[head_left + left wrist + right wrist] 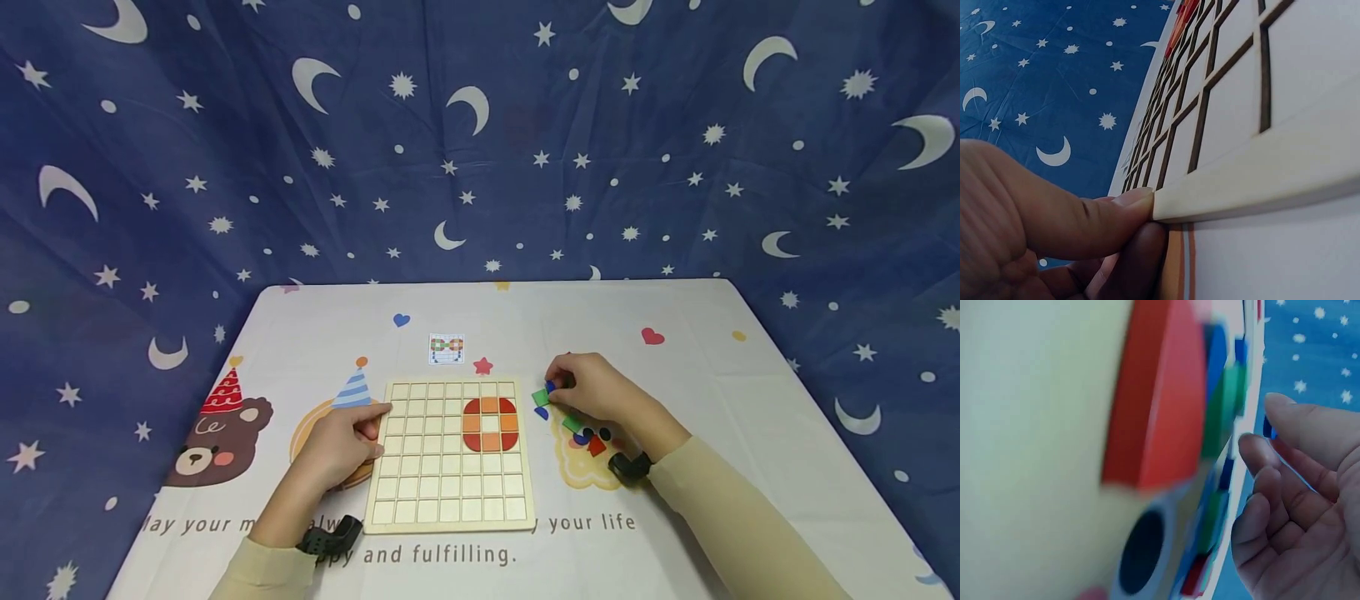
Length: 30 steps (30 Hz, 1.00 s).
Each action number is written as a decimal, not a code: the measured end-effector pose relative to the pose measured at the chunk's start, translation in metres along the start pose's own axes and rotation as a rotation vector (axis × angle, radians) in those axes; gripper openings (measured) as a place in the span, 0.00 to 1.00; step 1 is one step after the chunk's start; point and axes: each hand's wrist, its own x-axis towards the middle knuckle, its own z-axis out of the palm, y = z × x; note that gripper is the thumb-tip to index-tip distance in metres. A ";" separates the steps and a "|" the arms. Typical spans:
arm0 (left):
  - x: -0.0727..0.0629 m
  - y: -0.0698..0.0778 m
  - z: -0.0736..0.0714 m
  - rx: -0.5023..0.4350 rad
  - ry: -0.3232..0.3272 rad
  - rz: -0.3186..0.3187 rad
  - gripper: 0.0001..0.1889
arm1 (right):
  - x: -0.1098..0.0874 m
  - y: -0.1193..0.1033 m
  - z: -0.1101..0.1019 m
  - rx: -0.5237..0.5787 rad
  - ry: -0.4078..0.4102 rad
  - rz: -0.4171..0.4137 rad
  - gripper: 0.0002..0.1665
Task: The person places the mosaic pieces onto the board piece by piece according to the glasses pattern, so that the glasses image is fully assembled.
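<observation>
In the head view a pale wooden grid board point(427, 487) lies on the table. Red rounded corner pieces point(507, 442) and orange squares point(490, 404) form a ring on its right side. At the board's left edge rests my left hand point(341, 437), thumb and index fingertips on the rim; the left wrist view shows the thumb point(1119, 215) against that edge. Right of the board, my right hand point(592, 387) pinches a small blue piece point(1269, 428) between thumb and index finger. Close by it lie a green square point(540, 397) and a blue half-round piece point(542, 412).
More loose pieces, including a green one point(572, 425) and a red one point(596, 447), lie under the right forearm. Behind the board is a small pattern card point(447, 349). The white tablecloth point(600, 567) carries printed figures and text; a starry blue curtain point(525, 217) hangs behind.
</observation>
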 end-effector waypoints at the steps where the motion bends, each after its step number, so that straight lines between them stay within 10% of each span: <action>1: 0.000 0.000 0.000 0.000 0.001 0.001 0.34 | -0.003 -0.003 0.001 0.008 0.004 0.001 0.12; 16: -0.002 0.001 0.000 0.010 0.002 0.000 0.33 | -0.053 -0.056 0.036 0.057 -0.040 -0.096 0.12; 30: -0.002 0.003 0.001 0.003 0.002 -0.009 0.33 | -0.061 -0.072 0.064 -0.053 0.011 -0.131 0.13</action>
